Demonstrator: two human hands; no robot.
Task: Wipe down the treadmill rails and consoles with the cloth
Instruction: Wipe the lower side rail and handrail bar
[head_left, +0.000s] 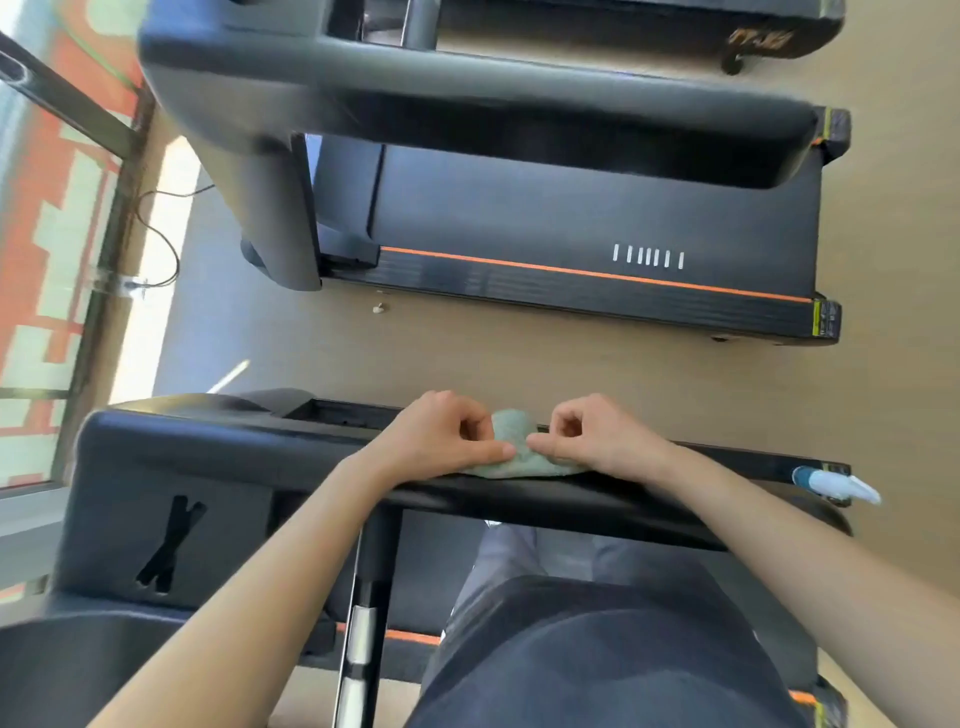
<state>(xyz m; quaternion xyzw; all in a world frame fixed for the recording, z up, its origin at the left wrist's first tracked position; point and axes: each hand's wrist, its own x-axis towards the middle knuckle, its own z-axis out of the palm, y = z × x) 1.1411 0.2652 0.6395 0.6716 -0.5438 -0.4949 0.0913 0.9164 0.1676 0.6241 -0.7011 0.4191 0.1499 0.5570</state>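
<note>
Nearest in, the person's dark top (597, 665) and grey trousers (509, 556) fill the bottom, and both bare forearms reach out over the near treadmill's handrail (649, 506). That black rail runs left to right and joins the console (171, 499) on the left. On top of the rail, right in the middle, there's the cloth (519, 460), pale green and bunched. The left hand (441, 439) has its left edge, grip closed on the fabric, fingers curled, thumb pressing down. The right hand (597, 436) mirrors it on the right edge, grip likewise pinching the cloth. The two thumbs nearly meet over the fabric. Out by the rail's right end is a spray bottle (836, 483), white nozzle pointing right. Beyond the rail comes a strip of tan floor (519, 358) with a small pale scrap (379, 308) on it. Farther still, a second treadmill (571, 234), black belt, orange stripe along its near edge. Far left, a window (47, 260) and a black cable (156, 234).
</note>
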